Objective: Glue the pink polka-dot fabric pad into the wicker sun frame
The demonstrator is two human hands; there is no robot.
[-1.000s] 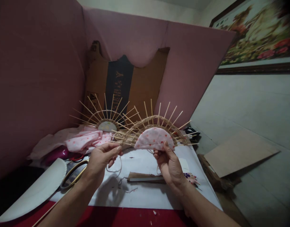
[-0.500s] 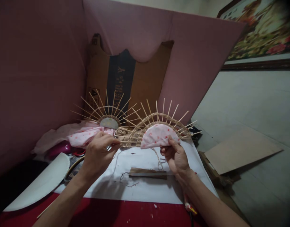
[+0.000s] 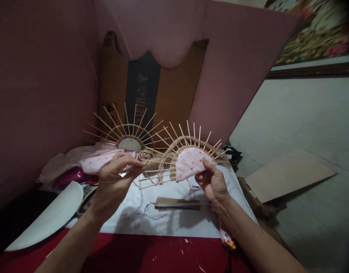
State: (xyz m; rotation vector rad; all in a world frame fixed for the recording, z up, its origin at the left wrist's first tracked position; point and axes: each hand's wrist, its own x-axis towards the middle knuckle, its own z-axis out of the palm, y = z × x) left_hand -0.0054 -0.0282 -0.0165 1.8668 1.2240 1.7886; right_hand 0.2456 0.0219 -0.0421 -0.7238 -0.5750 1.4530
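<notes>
My right hand (image 3: pixel 213 182) grips a half-round woven piece by its lower right edge, thumb on the front and fingers behind. Pale fabric with red dots (image 3: pixel 188 163) covers the middle of this piece, woven twine (image 3: pixel 174 149) arches round it, and thin sticks fan outward. My left hand (image 3: pixel 117 172) is pinched closed beside the stick tips on the piece's left side; what lies between its fingertips is too small to make out. Behind it stands a second stick fan (image 3: pixel 131 129) with a pale half-round centre (image 3: pixel 129 144). A ball of twine (image 3: pixel 147 159) lies between the two pieces.
Dotted cloth (image 3: pixel 96 161), a purple object (image 3: pixel 72 175) and a white half-disc (image 3: pixel 49 218) lie at left. A brown cardboard strip (image 3: pixel 177 203) and loose thread rest on the white sheet (image 3: pixel 163 225). A glue gun (image 3: pixel 227 239) lies at right. Cut cardboard (image 3: pixel 174 98) leans behind.
The woven piece has turned in my right hand, its left sticks dipping lower and its right side drawing in. My left hand has shifted slightly, still pinched. The whole view has shifted a little.
</notes>
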